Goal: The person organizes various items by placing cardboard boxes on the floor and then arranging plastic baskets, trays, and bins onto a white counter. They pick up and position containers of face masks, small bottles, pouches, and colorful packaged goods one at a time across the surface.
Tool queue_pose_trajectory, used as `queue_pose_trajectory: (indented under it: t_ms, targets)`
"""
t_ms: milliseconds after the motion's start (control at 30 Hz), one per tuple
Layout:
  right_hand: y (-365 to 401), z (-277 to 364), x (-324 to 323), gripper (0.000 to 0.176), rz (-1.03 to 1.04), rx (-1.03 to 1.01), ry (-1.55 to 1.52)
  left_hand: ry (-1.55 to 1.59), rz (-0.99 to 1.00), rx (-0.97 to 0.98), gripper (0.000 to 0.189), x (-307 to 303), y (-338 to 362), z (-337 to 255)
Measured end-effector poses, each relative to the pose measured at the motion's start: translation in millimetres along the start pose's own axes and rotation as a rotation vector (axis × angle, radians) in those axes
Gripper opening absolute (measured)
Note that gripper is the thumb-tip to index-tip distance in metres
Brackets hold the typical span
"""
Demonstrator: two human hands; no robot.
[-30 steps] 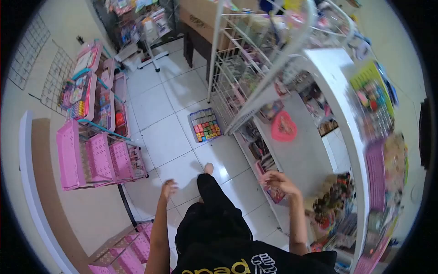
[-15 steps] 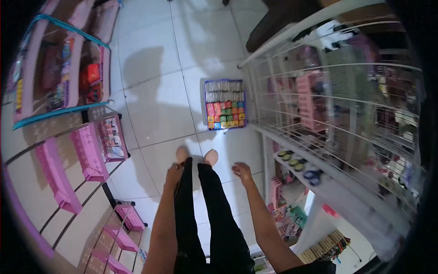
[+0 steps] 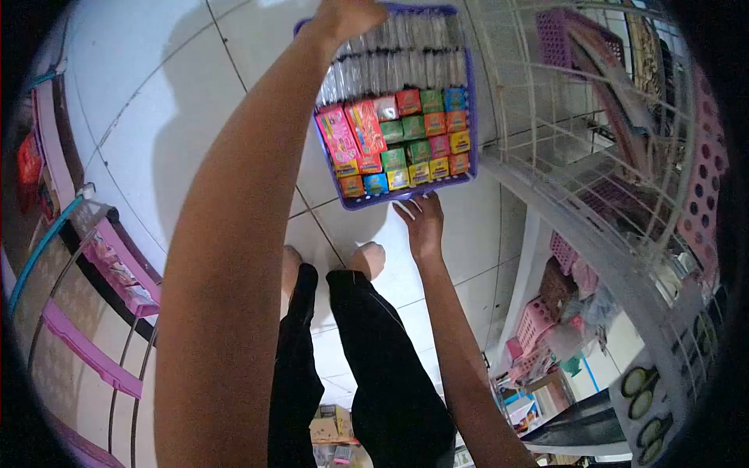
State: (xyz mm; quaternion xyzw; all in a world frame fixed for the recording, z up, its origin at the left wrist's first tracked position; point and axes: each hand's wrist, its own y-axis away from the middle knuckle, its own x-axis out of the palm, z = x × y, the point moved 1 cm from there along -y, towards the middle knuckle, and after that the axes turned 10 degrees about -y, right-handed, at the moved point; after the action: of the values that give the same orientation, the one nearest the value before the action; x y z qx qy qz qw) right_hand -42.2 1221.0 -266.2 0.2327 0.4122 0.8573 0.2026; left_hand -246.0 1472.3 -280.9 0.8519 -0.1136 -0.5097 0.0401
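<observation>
A purple plastic basket (image 3: pixel 473 117) stands on the tiled floor before my feet. Rows of clear packets (image 3: pixel 390 72) fill its far half; small coloured boxes (image 3: pixel 417 150) fill the near half. Two longer boxes, one pink (image 3: pixel 337 136) and one red (image 3: pixel 364 127), lie at the left side. My left hand (image 3: pixel 351 19) is closed over the basket's far left rim, its fingers partly cut off by the frame's top. At the near rim, my right hand (image 3: pixel 424 222) has its fingers apart, with the fingertips at the rim.
A white wire rack (image 3: pixel 538 148) rises at the right, with pink baskets (image 3: pixel 534 321) below. Scissors (image 3: pixel 640 390) hang at the lower right. Pink shelf trays (image 3: pixel 117 269) on a metal frame line the left. My feet (image 3: pixel 368 260) stand just short of the basket.
The view has come lower and closer to the basket. My left hand has gone from beside my leg to the basket's far rim, and my right hand has moved forward to its near rim.
</observation>
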Motion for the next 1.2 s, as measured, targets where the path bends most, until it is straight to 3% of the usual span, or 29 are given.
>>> queue_pose_trajectory:
  t_ms: [33, 100, 133, 167, 233, 267, 300, 367, 433, 500, 567, 767, 833, 900, 967, 1100, 1167, 1200]
  targets:
    - [-2, -4, -3, 0.027, 0.013, -0.028, -0.016, 0.005, 0.019, 0.0, 0.058, 34, -15, 19]
    - [1, -8, -5, 0.024, 0.015, -0.04, -0.037, 1.72, 0.292, 0.636, 0.052, 106, -32, 57]
    - [6, -9, -3, 0.022, 0.054, -0.075, 0.007, 1.685, 0.308, 0.182, 0.05, 92, -23, 47]
    - [10, -7, 1, 0.02, 0.096, -0.117, 0.053, 1.687, 0.321, 0.172, 0.05, 65, -8, 31]
    - [15, -2, 8, 0.018, 0.077, -0.101, 0.008, 1.255, 0.309, -0.39, 0.054, 17, 13, 5]
    - [13, -2, 6, 0.015, 0.034, -0.066, -0.028, 1.094, 0.359, -0.283, 0.072, 14, 17, 13]
    - [12, -1, 7, 0.012, -0.006, -0.032, -0.062, 1.095, 0.353, -0.273, 0.072, 11, 21, 20]
    - [12, 3, 6, 0.013, -0.06, -0.027, -0.026, -0.102, 0.125, -0.039, 0.027, 3, 34, 34]
    - [13, 11, -2, 0.018, -0.124, -0.056, 0.232, -0.038, 0.017, 0.039, 0.026, -4, 67, 39]
    - [6, 14, -14, 0.027, -0.122, -0.071, 0.342, 0.055, 0.014, -0.153, 0.029, -15, 104, 34]
    - [6, 16, -22, 0.033, -0.083, -0.109, 0.538, 0.028, -0.005, -0.124, 0.032, -16, 140, 39]
    - [32, 7, -11, 0.03, 0.032, -0.337, 0.57, 0.042, 0.103, -0.239, 0.034, -14, 245, 65]
    - [48, 14, -5, 0.028, 0.056, -0.409, 0.563, 0.157, 0.075, -0.375, 0.035, -23, 283, 55]
    - [70, 21, -9, 0.027, 0.089, -0.404, 0.743, 0.259, 0.07, -0.51, 0.034, -44, 321, 42]
    - [113, 40, 8, 0.034, 0.069, -0.414, 0.701, 0.318, 0.029, -0.581, 0.033, -57, 359, 32]
    - [216, 93, 27, 0.033, 0.059, -0.486, 0.727, 0.443, -0.057, -0.557, 0.034, -146, 413, -26]
    - [271, 122, 29, 0.03, 0.015, -0.518, 0.822, 0.48, 0.017, -0.591, 0.037, -205, 429, -57]
    - [303, 136, 35, 0.029, 0.01, -0.459, 0.69, 0.475, 0.026, -0.603, 0.038, -241, 434, -78]
